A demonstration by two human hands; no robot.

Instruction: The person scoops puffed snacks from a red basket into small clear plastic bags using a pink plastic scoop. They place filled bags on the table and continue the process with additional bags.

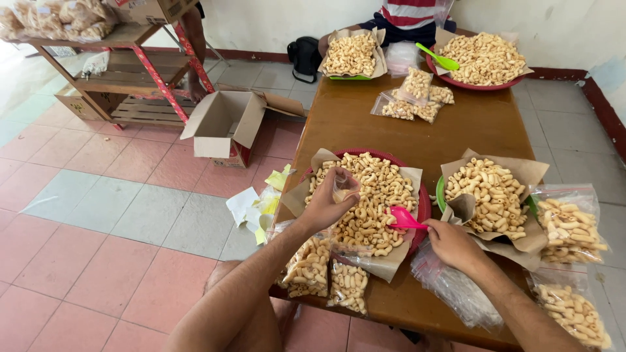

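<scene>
1. Snacks (372,195), pale curled pieces, lie heaped on brown paper in the red tray (424,207) at the near end of the tabletop (469,124). That tray is your landmark.
2. Your left hand (326,207) hovers over the tray's left side, fingers curled shut around a small clear bag (340,187) held mouth-up above the heap.
3. Your right hand (450,244) sits just right of the tray, pinched closed on the handle of a pink scoop (404,219) whose bowl rests on the snacks.
4. To fill well, I judge you should keep the bag's mouth wide and right over the heap, so spills fall back onto the paper, and bring the scoop level to it.
5. Filled bags (326,274) lie at the tray's near edge, touching the paper; more filled bags (570,228) sit well right of it.
6. A stack of empty bags (456,290) lies just beside your right wrist, near right of the tray.
7. Right of the tray stands a green tray (441,193) of snacks; beyond, loose filled bags and two more trays, where another person sits.
</scene>
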